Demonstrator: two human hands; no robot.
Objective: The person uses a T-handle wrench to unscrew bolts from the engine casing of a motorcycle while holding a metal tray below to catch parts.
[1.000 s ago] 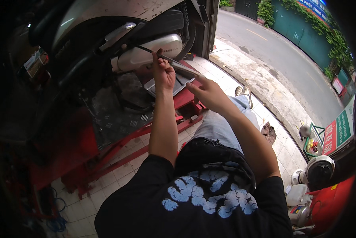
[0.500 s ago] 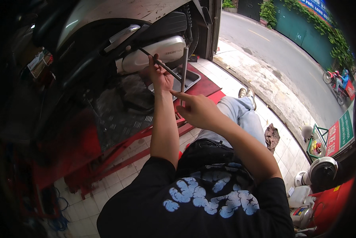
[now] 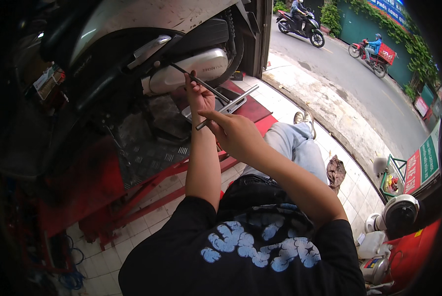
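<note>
A T-handle wrench [image 3: 244, 96] extends from the silver engine side cover [image 3: 208, 64] of a scooter [image 3: 152, 27]. Its dark shaft slants down to the right, and the steel crossbar lies obliquely across its near end. My left hand [image 3: 201, 102] is closed loosely round the shaft, palm up. At the crossbar's near end is my right hand [image 3: 238, 140], the extended finger lying over the bar and the other fingers curled, partly hidden. The wrench's far tip meets the scooter near the cover's upper edge; what it engages is too small to make out.
Below the wrench, a metal tray [image 3: 187, 114] sits on the red lift platform [image 3: 254, 109]. A brown rag [image 3: 336, 172] lies on the white tiled floor [image 3: 157, 212]. Containers [image 3: 373, 245] and a red tank [image 3: 420, 256] stand at right. Motorbikes [image 3: 307, 27] pass on the street outside.
The crossbar has swung from upright to slanting, its near end moving left along with my right hand. My left hand stays on the shaft. Another motorbike has appeared on the street.
</note>
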